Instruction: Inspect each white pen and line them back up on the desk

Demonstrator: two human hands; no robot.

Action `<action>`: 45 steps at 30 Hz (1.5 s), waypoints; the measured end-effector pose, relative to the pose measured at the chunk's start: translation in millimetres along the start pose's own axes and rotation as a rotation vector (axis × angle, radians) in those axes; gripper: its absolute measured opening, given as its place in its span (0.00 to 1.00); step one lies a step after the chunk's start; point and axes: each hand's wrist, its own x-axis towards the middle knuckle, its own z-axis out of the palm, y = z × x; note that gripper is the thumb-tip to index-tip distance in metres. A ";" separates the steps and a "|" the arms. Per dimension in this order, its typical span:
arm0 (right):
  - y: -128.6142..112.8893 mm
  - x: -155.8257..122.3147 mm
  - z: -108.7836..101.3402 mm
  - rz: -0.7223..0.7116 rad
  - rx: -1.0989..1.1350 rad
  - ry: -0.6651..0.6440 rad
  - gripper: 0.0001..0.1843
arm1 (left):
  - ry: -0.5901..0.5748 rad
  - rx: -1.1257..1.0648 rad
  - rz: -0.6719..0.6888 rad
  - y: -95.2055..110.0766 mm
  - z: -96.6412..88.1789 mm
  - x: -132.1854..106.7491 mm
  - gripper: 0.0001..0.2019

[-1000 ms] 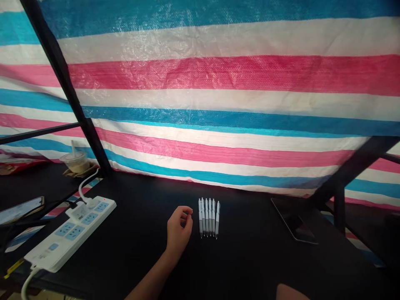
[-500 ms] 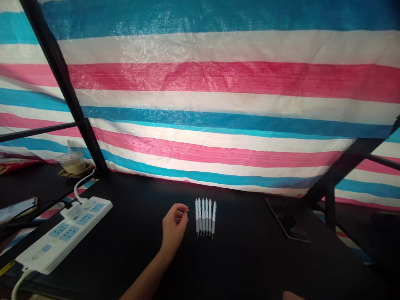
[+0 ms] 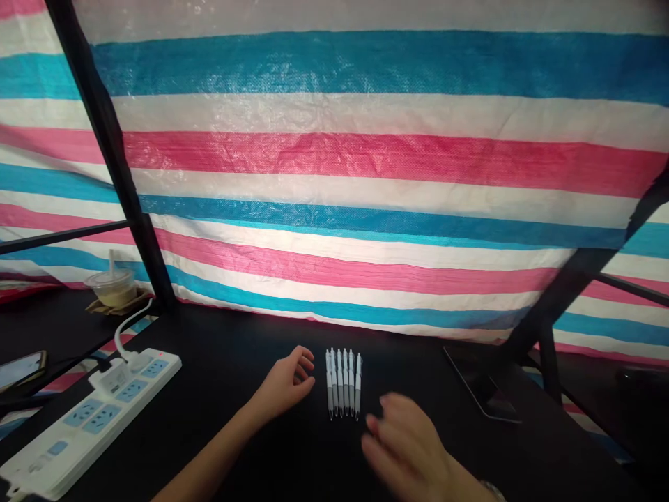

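Observation:
Several white pens [image 3: 343, 383] lie side by side in a row on the black table [image 3: 219, 453], their clicker ends pointing away from me and their tips toward me. Just left of the row is my left hand [image 3: 290, 380], fingers loosely curved and thumb apart, with nothing in it. My right hand [image 3: 405, 446] is in front of the row and to its right. Motion blurs it, but its fingers look apart and no object shows in them. Neither hand touches the pens.
A white power strip [image 3: 99, 425] with plugs and cables lies at the left. Beyond it are a phone [image 3: 21, 369] and a plastic cup [image 3: 112, 287] with a straw. To the right rests a dark tablet [image 3: 483, 387]. Striped sheeting [image 3: 355, 209] hangs behind, between black frame bars.
My right hand has come in from the bottom edge toward the pens. My left hand has spread its fingers a little beside them. The view has tilted up slightly; the pens keep their row.

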 end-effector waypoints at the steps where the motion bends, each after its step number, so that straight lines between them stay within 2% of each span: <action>1: 11.9 11.2 6.8 0.036 -0.015 -0.010 0.09 | -0.044 0.038 0.013 -1.1 1.1 -3.2 0.14; 3: 32.6 25.8 17.5 0.130 -0.048 -0.028 0.10 | -0.115 0.102 0.029 -3.3 4.7 -9.0 0.16; 6: 50.2 28.1 28.5 0.243 -0.082 -0.046 0.15 | -0.193 0.189 0.057 -6.3 11.7 -12.3 0.22; 12: 54.7 13.4 41.9 0.330 -0.092 -0.111 0.14 | -0.253 0.320 0.122 -6.4 26.8 -0.5 0.21; 18: 65.7 12.6 34.3 0.388 -0.089 -0.153 0.16 | -0.256 0.340 0.115 -1.7 39.6 8.8 0.19; 21: 57.6 15.5 25.9 0.389 -0.119 -0.155 0.20 | -0.226 0.295 0.129 -1.9 40.4 7.6 0.18; 24: 36.3 18.8 28.2 0.240 -0.100 -0.261 0.26 | -0.123 0.197 0.109 -4.2 37.5 3.5 0.16; 26: 21.8 18.9 40.2 0.005 -0.191 -0.359 0.27 | -0.039 0.124 0.074 -5.8 34.8 0.3 0.14; 27: 16.0 18.4 48.4 -0.110 -0.261 -0.346 0.24 | 0.007 0.090 0.067 -6.4 33.6 -1.3 0.12; 29: 8.4 17.2 65.6 -0.250 -0.402 -0.227 0.16 | 0.096 0.037 0.073 -6.7 31.6 -4.3 0.10; 32: 5.6 17.6 82.8 -0.308 -0.475 -0.251 0.12 | 0.176 -0.013 0.096 -6.3 29.5 -7.8 0.07; 34: 7.0 19.5 85.5 -0.334 -0.467 -0.246 0.11 | 0.198 -0.052 0.103 -6.2 28.6 -9.0 0.06; 37: 8.9 23.1 79.7 -0.384 -0.407 -0.182 0.11 | 0.207 -0.118 0.088 -7.4 27.9 -9.6 0.04; 40: 5.3 29.0 65.6 -0.374 -0.302 -0.093 0.13 | 0.167 -0.223 -0.013 -9.2 29.6 -10.0 0.05; 43: -5.3 38.8 48.9 -0.331 -0.141 -0.040 0.14 | 0.047 -0.459 -0.268 -8.8 34.8 -10.3 0.13; 45: -14.1 45.5 42.5 -0.345 -0.100 -0.115 0.14 | -0.058 -0.676 -0.472 -6.5 38.9 -10.5 0.17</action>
